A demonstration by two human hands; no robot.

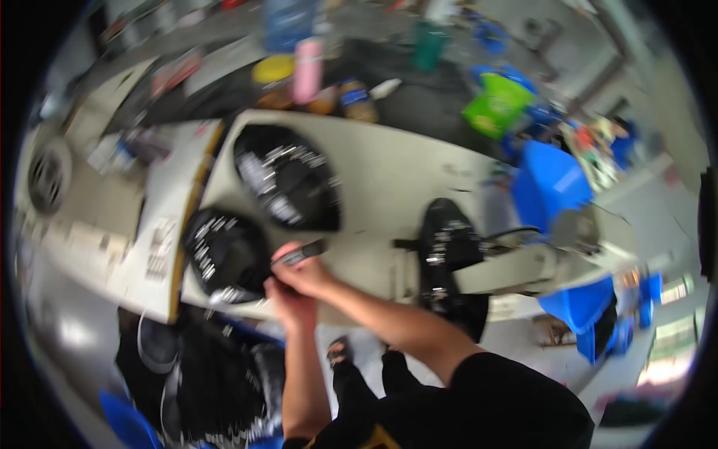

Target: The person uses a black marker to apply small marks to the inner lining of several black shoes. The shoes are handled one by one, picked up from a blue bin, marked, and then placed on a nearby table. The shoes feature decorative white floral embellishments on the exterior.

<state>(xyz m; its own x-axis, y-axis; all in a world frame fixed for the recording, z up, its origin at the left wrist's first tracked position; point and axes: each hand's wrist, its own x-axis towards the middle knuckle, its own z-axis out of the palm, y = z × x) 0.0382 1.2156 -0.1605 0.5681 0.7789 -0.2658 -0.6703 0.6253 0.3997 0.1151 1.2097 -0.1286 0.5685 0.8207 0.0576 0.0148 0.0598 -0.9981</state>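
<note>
My right hand (305, 277) is closed around a short dark marker-like stick (301, 253), which slants up to the right. Just below it, my left hand (292, 305) has its fingers drawn together close against the right one. What those fingers hold, if anything, is hidden and blurred. Beside both hands, at their left, lies a rounded shiny black piece (226, 254); whether they touch its edge I cannot tell. A larger black piece (288, 178), pointed at one end, rests farther back on the pale table (374, 168).
A sewing machine (449, 251) stands to the right on the table. Behind are a pink bottle (307, 71), a jar (357, 101) and a yellow lid (274, 69). Blue bins (550, 183) are at the right. Black material (213, 374) hangs below the table at the left.
</note>
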